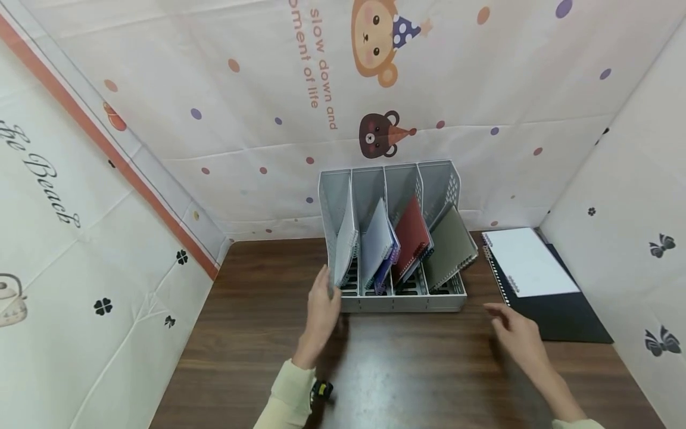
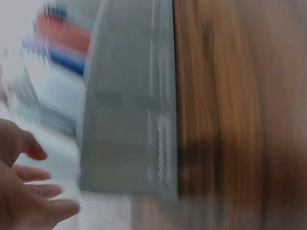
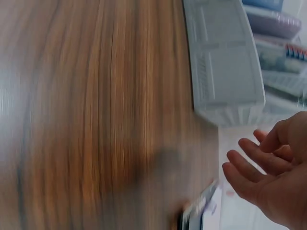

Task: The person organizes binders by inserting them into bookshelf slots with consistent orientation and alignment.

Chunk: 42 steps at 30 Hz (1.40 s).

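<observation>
A grey four-slot file organizer stands on the table against the back wall. Spiral notebooks lean in its slots: a pale one at left, a light blue one, a red one, and an olive one at right. My left hand is at the organizer's front left corner, fingers loosely bent and holding nothing. Off its right front corner hovers my right hand, fingers relaxed, with nothing in them. Both wrist views are blurred and show the organizer's grey front wall beside spread fingers.
To the right lies a white spiral notebook on top of black ones. The brown wooden table is enclosed by printed white cloth walls at the back and both sides.
</observation>
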Each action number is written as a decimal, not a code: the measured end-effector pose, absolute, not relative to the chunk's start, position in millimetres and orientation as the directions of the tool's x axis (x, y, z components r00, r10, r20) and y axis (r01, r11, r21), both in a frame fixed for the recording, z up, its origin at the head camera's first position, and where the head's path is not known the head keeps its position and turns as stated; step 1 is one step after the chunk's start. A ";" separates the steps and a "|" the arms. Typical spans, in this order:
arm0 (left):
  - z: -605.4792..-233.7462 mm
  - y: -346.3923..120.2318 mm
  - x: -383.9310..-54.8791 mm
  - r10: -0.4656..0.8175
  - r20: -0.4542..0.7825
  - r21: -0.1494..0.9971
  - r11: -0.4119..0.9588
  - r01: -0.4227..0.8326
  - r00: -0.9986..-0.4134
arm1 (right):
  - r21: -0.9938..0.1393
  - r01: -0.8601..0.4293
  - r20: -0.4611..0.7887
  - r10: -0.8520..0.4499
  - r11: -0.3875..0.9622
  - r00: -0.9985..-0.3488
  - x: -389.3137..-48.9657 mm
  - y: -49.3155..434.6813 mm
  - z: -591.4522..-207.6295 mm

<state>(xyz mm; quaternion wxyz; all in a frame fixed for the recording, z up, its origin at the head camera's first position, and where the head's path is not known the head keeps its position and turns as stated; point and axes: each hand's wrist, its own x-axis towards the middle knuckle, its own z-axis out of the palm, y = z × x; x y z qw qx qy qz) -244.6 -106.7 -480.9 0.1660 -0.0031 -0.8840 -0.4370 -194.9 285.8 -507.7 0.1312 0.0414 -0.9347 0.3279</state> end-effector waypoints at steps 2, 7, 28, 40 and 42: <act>-475.6 -87.1 -231.4 -0.069 0.395 0.748 0.603 0.277 -0.916 | -0.589 -0.129 0.240 0.020 0.798 -0.971 -196.3 298.0 -509.3; -471.6 -29.4 -206.6 0.244 0.589 0.615 0.483 0.623 -0.770 | -0.551 -0.043 0.134 0.037 0.833 -0.990 -206.5 320.3 -513.7; -519.5 180.7 -235.0 0.329 -0.223 0.973 0.024 -0.228 -0.918 | -0.271 0.019 -0.076 -0.002 0.963 -0.997 -313.4 380.6 -512.9; -529.7 232.4 -259.5 0.265 -0.434 0.707 -0.493 -0.508 -0.861 | -0.262 -0.012 -0.292 -0.091 0.965 -0.952 -312.9 375.3 -502.9; -531.4 234.9 -260.2 0.236 -0.449 0.697 -0.511 -0.503 -0.862 | -0.275 -0.008 -0.292 -0.091 0.961 -0.952 -306.8 371.7 -504.1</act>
